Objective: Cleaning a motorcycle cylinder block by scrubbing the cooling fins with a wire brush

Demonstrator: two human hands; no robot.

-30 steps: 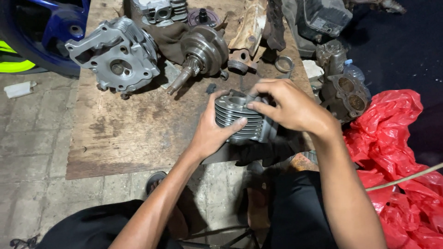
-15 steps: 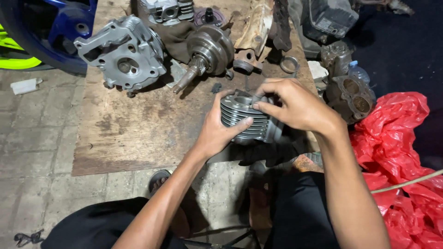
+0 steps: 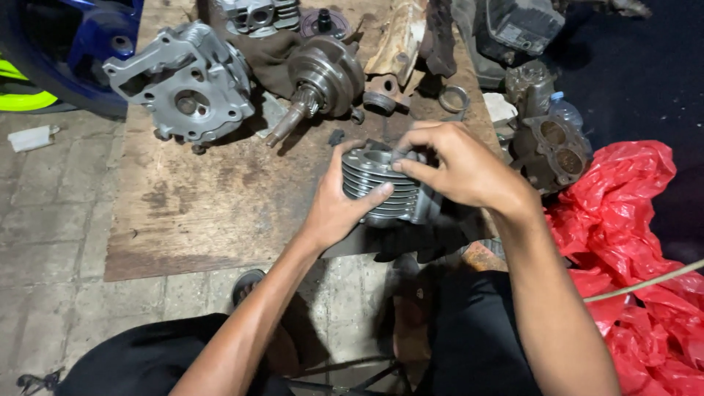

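Note:
A grey finned engine cylinder (image 3: 378,183) sits upright at the near edge of a brown wooden board (image 3: 198,213). My left hand (image 3: 334,213) cups its near left side, thumb across the fins. My right hand (image 3: 458,169) lies over its top right rim, fingertips pinched at the bore's edge; whether they pinch something small I cannot tell.
On the board behind lie a silver crankcase cover (image 3: 183,84), a crankshaft (image 3: 319,77), a cylinder head (image 3: 257,15) and a rusty part (image 3: 400,44). A dark engine part (image 3: 550,143) and red plastic bag (image 3: 631,220) are to the right. A blue fairing (image 3: 66,44) lies far left.
My hands have stayed on the cylinder; the right fingers shifted a little along its top rim. The view drifted slightly.

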